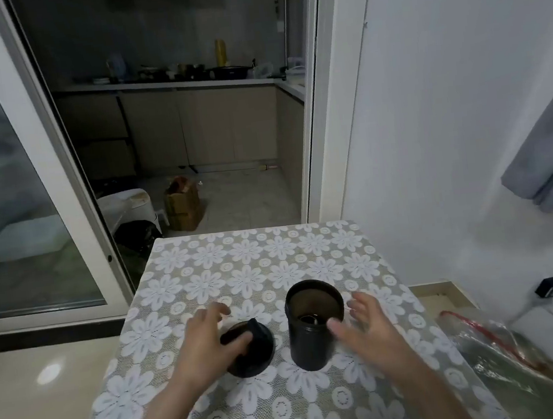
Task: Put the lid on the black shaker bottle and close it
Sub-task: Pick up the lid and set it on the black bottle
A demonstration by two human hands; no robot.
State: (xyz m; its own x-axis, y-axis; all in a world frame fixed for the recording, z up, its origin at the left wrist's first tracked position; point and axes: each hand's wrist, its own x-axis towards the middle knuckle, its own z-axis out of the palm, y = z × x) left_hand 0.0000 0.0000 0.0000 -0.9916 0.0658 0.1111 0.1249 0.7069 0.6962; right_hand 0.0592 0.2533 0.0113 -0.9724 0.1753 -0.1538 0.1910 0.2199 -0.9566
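Both hands spread open, the left hand point(210, 337) settles over the lid point(249, 348) left of the uncapped black shaker bottle point(313, 329), the right hand point(367, 326) beside it; next, grip and lift the lid across.

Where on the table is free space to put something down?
The far half of the table, beyond the shaker bottle and lid, is bare. The near edge between the forearms is free too. The middle is crowded: left hand, right hand.

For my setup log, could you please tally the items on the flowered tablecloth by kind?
Black shaker bottle, open and upright: 1
Black lid, lying beside the bottle under the left hand: 1
Total: 2
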